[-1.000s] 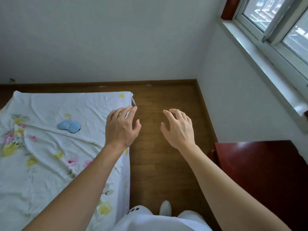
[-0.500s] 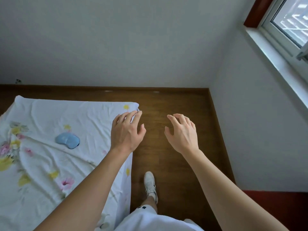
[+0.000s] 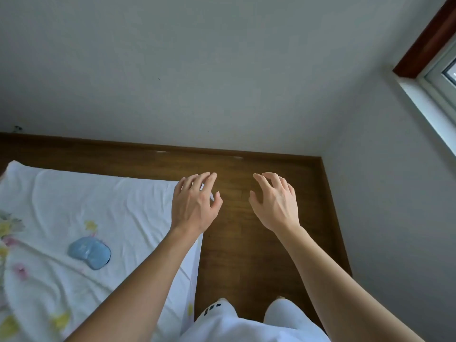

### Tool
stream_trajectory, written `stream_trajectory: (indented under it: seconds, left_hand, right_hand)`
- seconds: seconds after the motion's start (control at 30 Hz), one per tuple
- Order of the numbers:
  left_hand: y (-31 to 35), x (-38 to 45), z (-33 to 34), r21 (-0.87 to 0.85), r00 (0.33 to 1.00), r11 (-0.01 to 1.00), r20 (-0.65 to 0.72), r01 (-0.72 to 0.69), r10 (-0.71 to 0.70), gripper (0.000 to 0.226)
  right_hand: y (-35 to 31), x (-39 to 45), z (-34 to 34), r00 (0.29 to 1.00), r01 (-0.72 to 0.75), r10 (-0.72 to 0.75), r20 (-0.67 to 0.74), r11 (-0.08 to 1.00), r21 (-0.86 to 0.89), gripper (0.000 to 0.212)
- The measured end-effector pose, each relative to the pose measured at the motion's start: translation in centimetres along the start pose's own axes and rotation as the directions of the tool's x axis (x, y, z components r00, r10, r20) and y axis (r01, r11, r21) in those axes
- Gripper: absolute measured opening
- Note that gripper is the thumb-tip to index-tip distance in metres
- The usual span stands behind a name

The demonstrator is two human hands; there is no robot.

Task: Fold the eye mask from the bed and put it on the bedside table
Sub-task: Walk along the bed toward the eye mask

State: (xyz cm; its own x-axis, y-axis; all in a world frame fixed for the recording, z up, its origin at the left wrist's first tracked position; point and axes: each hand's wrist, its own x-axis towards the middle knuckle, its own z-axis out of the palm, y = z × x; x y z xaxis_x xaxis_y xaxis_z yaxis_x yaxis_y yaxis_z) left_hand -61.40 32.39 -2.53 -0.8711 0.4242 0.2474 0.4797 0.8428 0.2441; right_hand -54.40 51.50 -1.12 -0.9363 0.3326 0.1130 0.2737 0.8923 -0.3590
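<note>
The small, soft blue cloth eye mask [image 3: 89,252] lies on the white flowered bed sheet [image 3: 118,218], well left of the left hand [image 3: 195,206]. It looks light and floppy; pinch one end. Both hands' fingers [image 3: 267,180] are spread, holding nothing.

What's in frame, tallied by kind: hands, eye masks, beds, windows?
Hands: 2, left hand and right hand, both empty
Eye masks: 1, blue eye mask lying on the sheet
Beds: 1, bed
Windows: 1, window, partly in view
Total: 5
</note>
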Motion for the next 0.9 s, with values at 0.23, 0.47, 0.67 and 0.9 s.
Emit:
stream_trajectory:
  seconds: [0.23, 0.47, 0.67, 0.9]
  left_hand:
    - [-2.2, 7.1, 2.8, 0.021, 0.998, 0.998, 0.016, 0.061, -0.061, 0.048]
    - [-2.9, 17.1, 6.9, 0.073, 0.99, 0.988, 0.014, 0.137, -0.139, 0.047]
    - [-1.7, 27.7, 8.6, 0.103, 0.968, 0.963, -0.002, 0.25, -0.251, 0.048]
    - [-2.4, 35.7, 10.1, 0.134, 0.926, 0.917, -0.013, 0.376, -0.378, 0.05]
  right_hand:
    - [0.6, 8.9, 3.1, 0.998, 0.051, -0.051, 0.038, 0.999, 0.005, 0.047]
    - [2.9, 21.3, 5.7, 0.988, 0.145, -0.147, 0.048, 0.989, 0.043, 0.047]
    - [5.7, 33.3, 5.8, 0.959, 0.266, -0.268, 0.088, 0.963, 0.037, 0.048]
    - [5.1, 44.2, 6.8, 0.902, 0.402, -0.405, 0.153, 0.914, 0.048, 0.046]
